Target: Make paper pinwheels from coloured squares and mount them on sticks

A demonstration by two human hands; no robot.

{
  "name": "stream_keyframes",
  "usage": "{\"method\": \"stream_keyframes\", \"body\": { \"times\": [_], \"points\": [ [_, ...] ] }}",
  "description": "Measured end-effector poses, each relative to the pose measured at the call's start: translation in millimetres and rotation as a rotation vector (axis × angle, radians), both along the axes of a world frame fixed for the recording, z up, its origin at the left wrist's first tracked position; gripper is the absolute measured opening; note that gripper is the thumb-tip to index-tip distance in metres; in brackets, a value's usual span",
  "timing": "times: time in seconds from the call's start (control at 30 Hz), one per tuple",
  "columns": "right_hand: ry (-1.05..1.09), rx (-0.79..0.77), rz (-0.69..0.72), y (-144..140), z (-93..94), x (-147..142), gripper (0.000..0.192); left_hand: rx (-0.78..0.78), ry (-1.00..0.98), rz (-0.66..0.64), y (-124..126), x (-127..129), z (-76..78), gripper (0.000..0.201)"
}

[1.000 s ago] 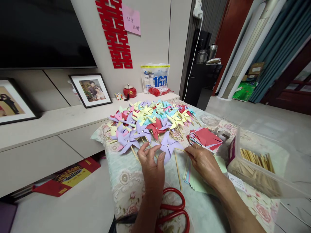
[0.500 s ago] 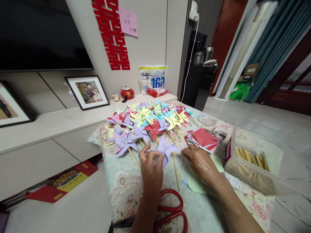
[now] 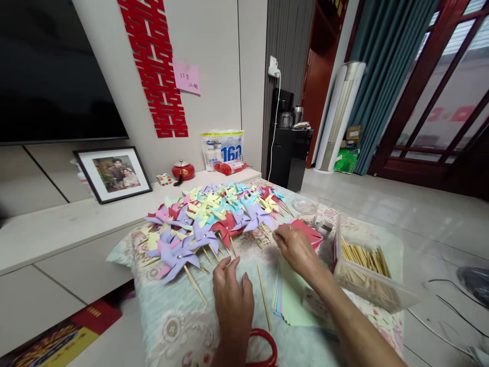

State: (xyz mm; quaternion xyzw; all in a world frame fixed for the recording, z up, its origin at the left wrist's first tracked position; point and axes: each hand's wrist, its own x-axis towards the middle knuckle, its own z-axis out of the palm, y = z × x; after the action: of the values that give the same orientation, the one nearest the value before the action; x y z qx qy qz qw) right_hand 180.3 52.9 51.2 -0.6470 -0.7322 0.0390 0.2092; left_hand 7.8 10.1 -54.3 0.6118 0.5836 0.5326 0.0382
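Observation:
Between the fingers of my right hand [image 3: 296,250] is the stick of a purple paper pinwheel [image 3: 256,216], its head over the near right part of the pinwheel pile. My left hand [image 3: 233,290] hovers above the cloth with fingers apart and holds nothing. Just right of it lies a loose wooden stick [image 3: 264,298]. The pile of pinwheels [image 3: 210,204] is purple, yellow, blue, red and pink. Red-handled scissors [image 3: 267,346] lie partly behind my left wrist, cut off by the lower edge.
A clear plastic box [image 3: 382,285] of wooden sticks stands on the right. Green paper sheets [image 3: 301,308] lie under my right forearm, with red paper pieces [image 3: 305,232] beyond. A white cabinet [image 3: 87,239] with a framed photo [image 3: 114,173] borders the left side.
My right hand has carried the purple pinwheel forward to the pile. My left hand has let go of its head and opened. The camera view has tilted up and turned right.

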Motion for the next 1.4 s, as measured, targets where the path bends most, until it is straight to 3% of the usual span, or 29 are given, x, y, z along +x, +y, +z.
{"method": "stream_keyframes", "body": {
  "times": [0.17, 0.3, 0.43, 0.6, 0.77, 1.03, 1.2, 1.3, 1.4],
  "points": [
    [0.004, -0.011, -0.132, 66.6, 39.0, 25.0, 0.022, -0.008, 0.115, -0.018, 1.1, 3.0, -9.3, 0.031],
    [0.018, -0.164, -0.251, 118.6, 47.3, 50.3, 0.018, -0.001, 0.183, -0.017, 2.3, 5.6, -13.8, 0.030],
    [0.044, -0.340, -0.335, 151.0, 29.1, 67.0, 0.033, -0.013, 0.271, -0.024, 4.3, 0.7, -23.5, 0.031],
    [0.066, -0.486, -0.409, 171.9, -1.3, 75.2, 0.035, -0.094, 0.408, -0.059, 7.4, -4.7, -37.9, 0.035],
    [0.073, -0.545, -0.427, 185.2, -17.4, 74.9, 0.036, -0.175, 0.387, 0.069, 7.8, 7.0, -39.4, 0.038],
    [0.036, -0.467, -0.373, 180.9, -16.3, 61.8, 0.035, -0.181, 0.407, 0.083, 8.7, 6.9, -38.4, 0.039],
    [0.006, -0.342, -0.270, 162.3, 8.4, 45.0, 0.032, -0.243, 0.431, 0.033, -0.1, 4.8, -13.5, 0.039],
    [0.012, -0.246, -0.137, 138.1, 26.3, 20.3, 0.030, -0.358, 0.403, 0.000, -4.4, 7.8, 3.5, 0.028],
    [0.046, -0.145, 0.065, 83.7, 39.7, -7.5, 0.017, -0.468, 0.408, -0.043, -7.7, 11.8, 13.1, 0.014]
  ]
}}
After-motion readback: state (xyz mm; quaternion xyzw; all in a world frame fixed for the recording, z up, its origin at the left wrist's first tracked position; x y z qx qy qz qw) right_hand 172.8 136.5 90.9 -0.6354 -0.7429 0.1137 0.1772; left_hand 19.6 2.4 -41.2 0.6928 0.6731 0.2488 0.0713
